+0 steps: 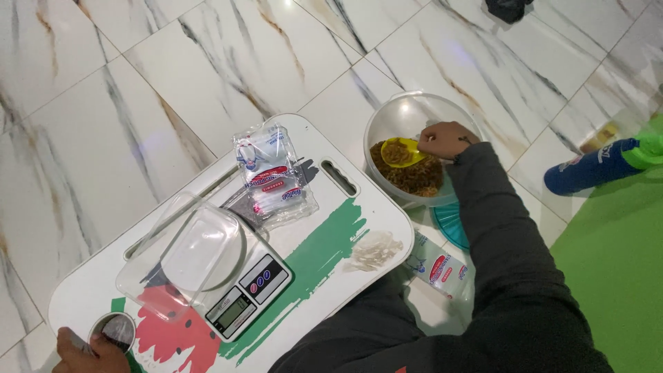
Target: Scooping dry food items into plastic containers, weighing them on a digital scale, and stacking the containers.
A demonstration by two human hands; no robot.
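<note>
At seven o'clock, the left hand (83,351) is resting on the worktop (345,228), grip closing around a small cup (114,327). At two o'clock, the right hand (445,140) is reaching out, gripping a yellow scoop (400,150) inside the bowl (414,114) of brown food (414,176).

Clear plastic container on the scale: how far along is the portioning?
Done: the clear rectangular plastic container sits on the white digital kitchen scale, on the white lap tray.

In hand: the right hand holds a yellow plastic scoop in the brown food inside the clear round plastic bowl; the left hand rests at the tray's corner.

Left: the container looks empty; the pack of small clear bags lies untouched.
</note>
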